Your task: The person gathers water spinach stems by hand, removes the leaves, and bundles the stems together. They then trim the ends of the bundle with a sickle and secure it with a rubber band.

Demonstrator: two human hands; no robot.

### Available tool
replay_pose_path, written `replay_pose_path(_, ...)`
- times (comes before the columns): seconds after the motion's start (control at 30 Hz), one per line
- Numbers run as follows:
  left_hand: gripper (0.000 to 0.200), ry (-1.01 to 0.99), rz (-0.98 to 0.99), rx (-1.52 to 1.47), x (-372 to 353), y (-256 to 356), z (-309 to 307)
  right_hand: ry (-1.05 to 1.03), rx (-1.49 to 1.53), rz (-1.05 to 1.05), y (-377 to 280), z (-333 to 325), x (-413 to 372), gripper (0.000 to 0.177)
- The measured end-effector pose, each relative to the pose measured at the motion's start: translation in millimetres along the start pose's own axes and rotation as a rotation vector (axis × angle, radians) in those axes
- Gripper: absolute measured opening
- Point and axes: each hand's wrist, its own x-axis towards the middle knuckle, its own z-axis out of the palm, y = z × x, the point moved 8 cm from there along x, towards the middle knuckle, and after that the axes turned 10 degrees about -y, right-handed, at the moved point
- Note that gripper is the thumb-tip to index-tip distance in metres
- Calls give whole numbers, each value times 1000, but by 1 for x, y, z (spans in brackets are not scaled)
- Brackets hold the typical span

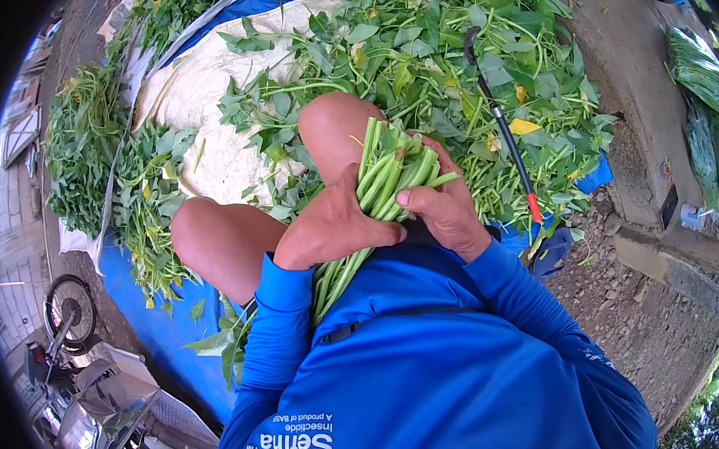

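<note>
A bunch of water spinach (380,175) is held in front of my body, its cut stem ends pointing up and away and its leafy end hanging beside my left sleeve. My left hand (338,227) is closed around the middle of the stems. My right hand (449,206) grips the bunch near the cut ends, thumb pressed against the stems. Just beyond my knees lies a large heap of loose water spinach (439,70). A sickle (503,122) with a dark curved blade and a red-tipped handle rests on that heap, to the right.
A cream sack (193,85) and blue tarp (138,296) lie under the greens. More bundled greens (86,152) are piled at left. A motorcycle (92,398) stands at lower left. Plastic-wrapped greens (713,83) and a concrete beam (677,262) are at right.
</note>
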Motion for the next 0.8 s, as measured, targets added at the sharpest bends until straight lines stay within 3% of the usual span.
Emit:
replay_pose_path(0.17,84,-58,223,-128,7,8,8,37,220,52,15,1,4,86)
replay_pose_path(0.23,81,-40,154,-152,9,-1,7,64,268,60,26,1,16,87)
replay_pose_path(0.33,83,5,163,-209,8,-7,-3,23,276,92,9,6,15,80)
replay_pose_path(0.4,85,76,196,-172,4,-6,-7,-83,108,159,5,3,18,66)
replay_pose_path(0.43,91,74,181,40,3,5,-5,-65,66,127,-1,16,19,63)
replay_pose_path(0.57,107,-10,21,231,10,9,4,58,53,95,13,14,19,50)
replay_pose_path(0.67,111,123,313,321,4,19,-5,67,174,76,18,20,20,46)
replay_pose_path(0.7,108,181,263,489,0,26,-13,47,188,53,21,16,20,46)
replay_pose_path(0.77,103,227,298,-75,13,15,-30,31,171,13,10,25,26,48)
replay_pose_path(0.8,103,251,308,-75,11,17,-38,43,151,3,5,33,26,49)
